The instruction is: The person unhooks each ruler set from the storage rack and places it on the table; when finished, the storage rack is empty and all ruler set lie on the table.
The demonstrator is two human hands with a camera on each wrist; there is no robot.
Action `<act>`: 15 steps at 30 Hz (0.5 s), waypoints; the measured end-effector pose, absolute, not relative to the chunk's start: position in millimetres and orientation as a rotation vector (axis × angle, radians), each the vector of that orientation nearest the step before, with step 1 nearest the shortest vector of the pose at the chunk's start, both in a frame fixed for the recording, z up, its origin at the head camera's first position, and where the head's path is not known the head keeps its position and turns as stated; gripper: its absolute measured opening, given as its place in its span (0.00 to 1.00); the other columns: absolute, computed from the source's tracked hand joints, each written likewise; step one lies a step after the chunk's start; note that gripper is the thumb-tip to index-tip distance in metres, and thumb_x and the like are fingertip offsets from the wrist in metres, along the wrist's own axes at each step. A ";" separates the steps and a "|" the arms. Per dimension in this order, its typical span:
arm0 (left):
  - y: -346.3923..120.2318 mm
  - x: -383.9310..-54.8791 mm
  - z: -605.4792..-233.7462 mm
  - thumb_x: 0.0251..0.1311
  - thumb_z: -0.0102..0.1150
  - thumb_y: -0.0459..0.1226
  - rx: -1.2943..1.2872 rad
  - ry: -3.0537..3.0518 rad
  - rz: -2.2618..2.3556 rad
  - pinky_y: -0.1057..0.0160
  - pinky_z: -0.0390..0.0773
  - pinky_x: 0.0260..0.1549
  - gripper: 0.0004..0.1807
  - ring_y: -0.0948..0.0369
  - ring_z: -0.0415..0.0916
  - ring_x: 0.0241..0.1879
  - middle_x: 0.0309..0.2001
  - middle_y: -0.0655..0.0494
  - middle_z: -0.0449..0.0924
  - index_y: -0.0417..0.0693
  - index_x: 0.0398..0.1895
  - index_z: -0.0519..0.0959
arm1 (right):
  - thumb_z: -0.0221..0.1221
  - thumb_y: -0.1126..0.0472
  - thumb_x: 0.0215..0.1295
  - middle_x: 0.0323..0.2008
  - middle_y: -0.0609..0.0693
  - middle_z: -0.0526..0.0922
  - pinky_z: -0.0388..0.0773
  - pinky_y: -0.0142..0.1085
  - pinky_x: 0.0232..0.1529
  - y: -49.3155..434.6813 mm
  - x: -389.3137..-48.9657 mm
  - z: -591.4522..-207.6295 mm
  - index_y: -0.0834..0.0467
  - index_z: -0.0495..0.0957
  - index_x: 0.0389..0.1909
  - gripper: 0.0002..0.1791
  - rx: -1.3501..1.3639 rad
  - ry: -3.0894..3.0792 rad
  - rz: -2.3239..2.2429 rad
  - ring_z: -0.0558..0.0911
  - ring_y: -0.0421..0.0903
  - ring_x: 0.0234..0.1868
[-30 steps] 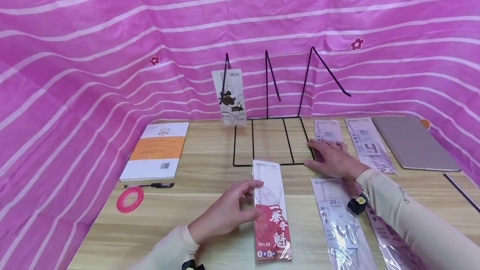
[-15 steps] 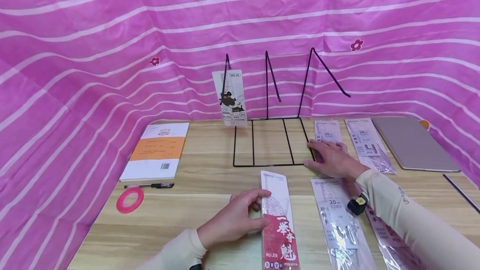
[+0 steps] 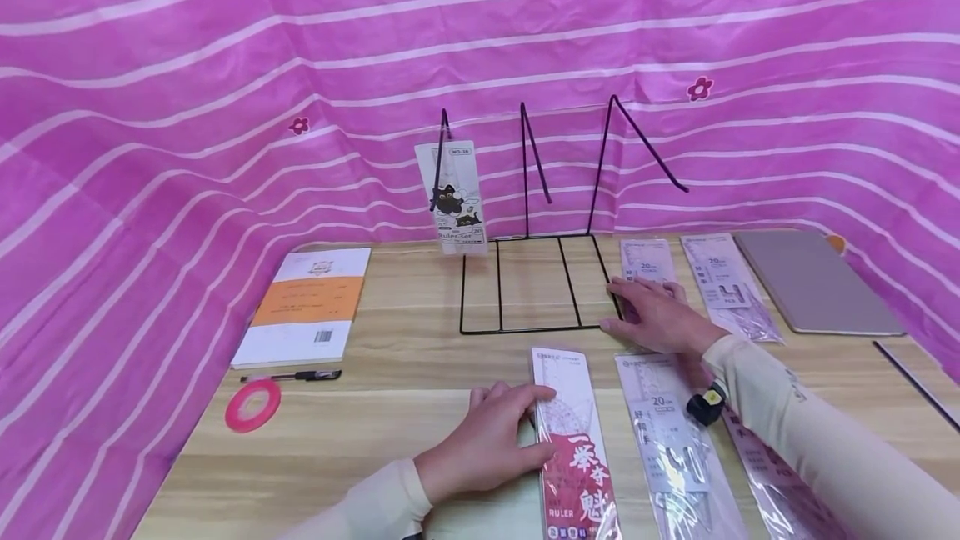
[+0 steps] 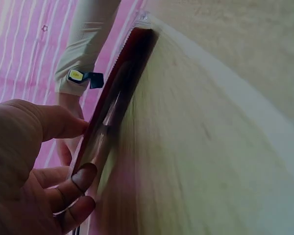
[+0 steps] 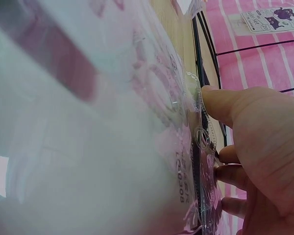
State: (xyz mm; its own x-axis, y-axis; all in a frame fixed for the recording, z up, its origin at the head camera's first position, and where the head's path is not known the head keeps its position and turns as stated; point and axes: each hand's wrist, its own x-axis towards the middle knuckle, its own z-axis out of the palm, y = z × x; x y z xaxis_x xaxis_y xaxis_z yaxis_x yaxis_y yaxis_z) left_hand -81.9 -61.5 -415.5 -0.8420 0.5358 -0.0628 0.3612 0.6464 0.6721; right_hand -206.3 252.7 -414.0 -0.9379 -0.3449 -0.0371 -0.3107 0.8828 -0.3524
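My left hand (image 3: 491, 444) pinches the left edge of a red-and-white packaged ruler set (image 3: 576, 415) in front of the wire rack. In the left wrist view, the thumb lies on one face of this ruler set (image 4: 130, 58) and the fingers are at the other. My right hand (image 3: 660, 315) rests at the right front corner of the black wire display rack (image 3: 525, 330), thumb and forefinger spread. It partly covers a purple ruler pack (image 3: 647, 252). A black-cat ruler set (image 3: 463, 190) hangs on the rack's left hook; the middle and right hooks hold nothing.
More purple ruler packs lie to the right, one (image 3: 729, 290) behind and another (image 3: 671, 440) in front of the right arm. A grey notebook (image 3: 821, 282) is at far right. On the left are a book (image 3: 303, 307), a pen (image 3: 318, 375) and a pink tape roll (image 3: 231, 408).
The left hand has drawn the red-and-white ruler set rightward and nearer the front. The right hand stays at the rack's corner. The head view has shifted slightly.
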 end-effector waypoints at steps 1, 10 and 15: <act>-61.0 -81.9 -416.0 0.58 0.74 0.51 0.741 2.627 0.962 0.59 0.61 0.54 0.34 0.70 0.65 0.47 0.47 0.72 0.80 0.58 0.69 0.77 | 0.59 0.33 0.73 0.79 0.66 0.63 0.47 0.71 0.74 252.2 -206.7 -414.2 0.61 0.64 0.79 0.46 -0.515 2.949 -0.531 0.58 0.71 0.80; -49.9 -84.7 -413.3 0.61 0.71 0.53 0.819 2.670 0.814 0.59 0.59 0.53 0.34 0.67 0.65 0.50 0.66 0.67 0.80 0.57 0.70 0.76 | 0.61 0.35 0.72 0.79 0.67 0.63 0.45 0.72 0.75 251.6 -206.6 -414.2 0.61 0.65 0.78 0.45 -0.504 2.955 -0.549 0.58 0.71 0.80; -45.1 -87.1 -408.0 0.60 0.71 0.54 0.814 2.671 0.756 0.59 0.58 0.51 0.34 0.66 0.65 0.49 0.65 0.66 0.81 0.57 0.69 0.77 | 0.61 0.36 0.72 0.78 0.67 0.64 0.45 0.69 0.76 252.8 -206.6 -415.1 0.61 0.64 0.79 0.45 -0.491 2.953 -0.559 0.59 0.70 0.80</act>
State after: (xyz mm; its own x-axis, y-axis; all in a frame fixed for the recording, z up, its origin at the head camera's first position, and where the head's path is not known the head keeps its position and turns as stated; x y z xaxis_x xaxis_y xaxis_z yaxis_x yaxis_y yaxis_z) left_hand -87.1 -45.1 -408.0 -0.8132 0.5761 -0.0829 0.4472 0.7096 0.5446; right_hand -206.6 252.8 -415.1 -0.9436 -0.3295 -0.0342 -0.2942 0.8810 -0.3706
